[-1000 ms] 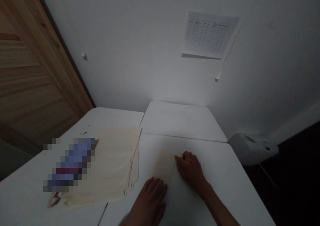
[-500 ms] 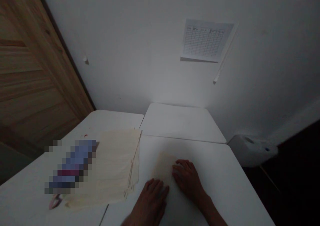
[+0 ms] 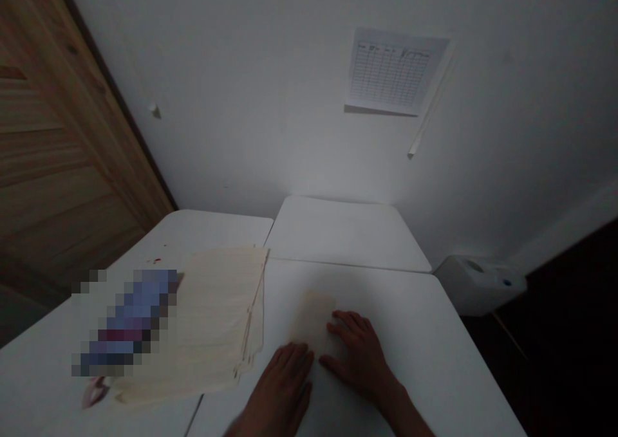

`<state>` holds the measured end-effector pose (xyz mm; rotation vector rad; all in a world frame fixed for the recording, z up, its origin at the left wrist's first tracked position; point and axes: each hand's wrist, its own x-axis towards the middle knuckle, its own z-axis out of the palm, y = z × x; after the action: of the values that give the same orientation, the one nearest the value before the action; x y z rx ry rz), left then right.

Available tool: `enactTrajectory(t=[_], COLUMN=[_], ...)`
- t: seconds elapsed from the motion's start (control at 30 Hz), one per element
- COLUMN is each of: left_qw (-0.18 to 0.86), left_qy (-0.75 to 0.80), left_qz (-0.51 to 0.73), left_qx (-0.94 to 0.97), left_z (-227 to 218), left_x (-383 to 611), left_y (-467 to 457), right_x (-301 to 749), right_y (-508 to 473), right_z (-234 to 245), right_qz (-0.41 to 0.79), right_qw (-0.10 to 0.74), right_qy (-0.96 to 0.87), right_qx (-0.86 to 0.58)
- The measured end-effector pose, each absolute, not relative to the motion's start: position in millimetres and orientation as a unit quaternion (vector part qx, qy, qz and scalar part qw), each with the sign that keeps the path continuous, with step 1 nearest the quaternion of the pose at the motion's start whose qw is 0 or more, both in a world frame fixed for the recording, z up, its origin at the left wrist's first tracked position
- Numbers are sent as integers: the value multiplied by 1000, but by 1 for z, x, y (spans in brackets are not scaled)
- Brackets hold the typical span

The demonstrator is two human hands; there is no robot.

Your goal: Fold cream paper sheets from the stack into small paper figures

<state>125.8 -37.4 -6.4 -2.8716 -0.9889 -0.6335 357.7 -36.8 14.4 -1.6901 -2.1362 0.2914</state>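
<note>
A small cream folded piece, cloth by its look (image 3: 313, 318), lies flat on the white table. My left hand (image 3: 284, 379) rests palm down over its near left edge, fingers stretched out. At its right edge is my right hand (image 3: 362, 350), with fingers spread and the fingertips touching the edge or the table just beside it. Neither hand grips anything. To the left lies a stack of larger cream cloth sheets (image 3: 212, 324), slightly uneven along the right side.
A pixelated bluish object (image 3: 140, 308) lies over the stack's left side, with a pinkish loop (image 3: 95, 392) below it. Several white tables (image 3: 352, 231) meet at seams. A printed chart (image 3: 391, 73) hangs on the wall. A white container (image 3: 480, 286) stands beyond the right edge.
My right hand has loosened, its thumb now spread toward my left hand. My left fingers have flattened. The view has shifted slightly, moving the scene a little left.
</note>
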Motion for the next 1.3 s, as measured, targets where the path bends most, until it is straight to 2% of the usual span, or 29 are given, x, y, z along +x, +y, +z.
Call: enactTrajectory(t=[0.5, 1.07, 1.2, 1.3], left_qw=[14, 84, 73, 40], left_qy=[-338, -451, -414, -359], left_qz=[-124, -196, -237, -208], left_qx=[-933, -867, -876, -909], left_z=[6, -9, -8, -2], left_x=[124, 102, 112, 126], left_y=[-30, -40, -27, -8], right_x=[355, 355, 355, 356], right_y=[-39, -39, -39, -38], right_z=[21, 20, 19, 20], right_qz=[113, 110, 102, 103], right_qw=[202, 185, 184, 184], right_qy=[-761, -759, -765, -766], right_qx=[-606, -615, -608, -607])
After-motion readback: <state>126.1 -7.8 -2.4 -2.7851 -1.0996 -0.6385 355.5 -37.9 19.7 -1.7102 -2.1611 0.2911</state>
